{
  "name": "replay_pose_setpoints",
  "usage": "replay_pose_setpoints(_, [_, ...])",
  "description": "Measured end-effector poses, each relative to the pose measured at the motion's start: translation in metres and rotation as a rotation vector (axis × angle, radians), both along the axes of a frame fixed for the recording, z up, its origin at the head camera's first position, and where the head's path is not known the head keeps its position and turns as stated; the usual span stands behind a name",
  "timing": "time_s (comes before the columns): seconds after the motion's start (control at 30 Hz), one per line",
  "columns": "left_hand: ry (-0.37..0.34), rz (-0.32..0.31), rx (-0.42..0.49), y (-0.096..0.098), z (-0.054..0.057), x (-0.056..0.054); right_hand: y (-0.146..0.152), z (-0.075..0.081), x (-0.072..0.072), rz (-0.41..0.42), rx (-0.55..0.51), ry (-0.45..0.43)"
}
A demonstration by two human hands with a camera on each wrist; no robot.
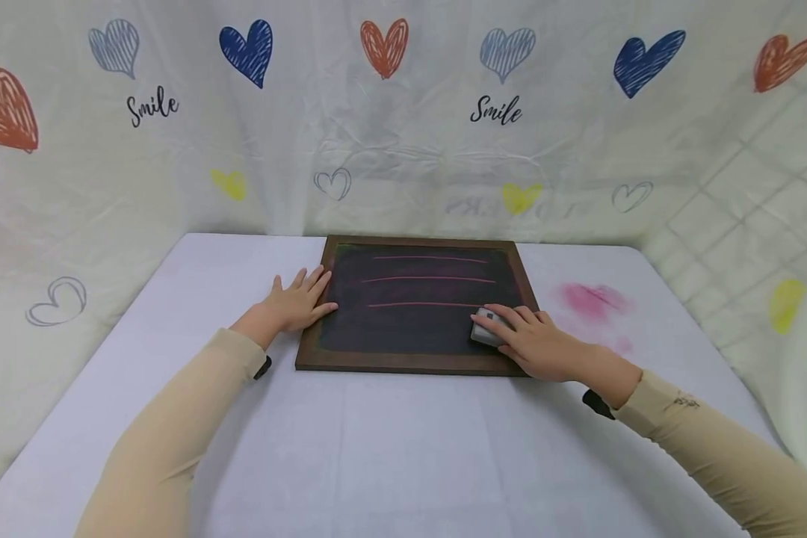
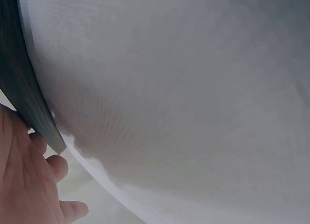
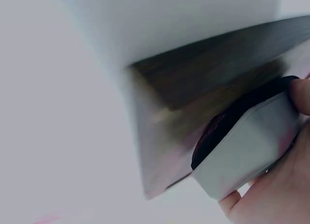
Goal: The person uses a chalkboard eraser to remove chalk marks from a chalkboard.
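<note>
A small chalkboard (image 1: 403, 336) in a brown wooden frame lies on the table, with three reddish chalk lines across its dark surface. With fingers spread, my left hand (image 1: 294, 302) rests on the frame's left side; the left wrist view shows that hand (image 2: 29, 180) against the frame edge (image 2: 24, 83). My right hand (image 1: 541, 344) grips a grey chalkboard eraser (image 1: 486, 329) on the board's lower right, just under the right end of the lowest line. In the right wrist view the eraser (image 3: 249, 146) shows a pale body and a dark pad, with fingers around its sides.
A white cloth covers the table (image 1: 390, 448). Pink chalk smudges (image 1: 592, 300) mark it to the right of the board. Behind and at the sides hangs a white curtain (image 1: 403, 119) printed with hearts and the word Smile.
</note>
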State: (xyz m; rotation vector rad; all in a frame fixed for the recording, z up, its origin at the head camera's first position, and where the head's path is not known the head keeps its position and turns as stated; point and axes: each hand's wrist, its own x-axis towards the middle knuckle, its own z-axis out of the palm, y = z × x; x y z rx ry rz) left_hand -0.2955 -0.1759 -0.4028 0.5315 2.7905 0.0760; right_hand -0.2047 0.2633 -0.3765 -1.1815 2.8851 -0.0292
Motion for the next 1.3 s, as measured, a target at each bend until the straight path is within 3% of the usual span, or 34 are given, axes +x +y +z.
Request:
replay_pose_setpoints(0.2, [-0.002, 0.0, -0.003, 0.0, -0.001, 0.0, 0.011, 0.0, -0.001, -0.009, -0.038, -0.036])
replay_pose_setpoints(0.43, [-0.009, 0.002, -0.003, -0.001, 0.001, 0.0, -0.007, 0.0, -0.009, 0.007, -0.021, -0.042])
replay_pose_setpoints(0.8, [-0.007, -0.002, -0.021, 0.001, -0.001, 0.002, -0.089, -0.002, -0.025, 0.139, 0.041, -0.105])
replay_pose_setpoints(1.07, [0.009, 0.0, -0.027, 0.002, -0.003, 0.005, -0.156, -0.003, -0.029, 0.215, 0.139, -0.07])
replay_pose_setpoints(1.3, [0.022, -0.003, -0.02, 0.002, -0.002, 0.006, -0.175, -0.003, -0.029, 0.219, 0.159, -0.041])
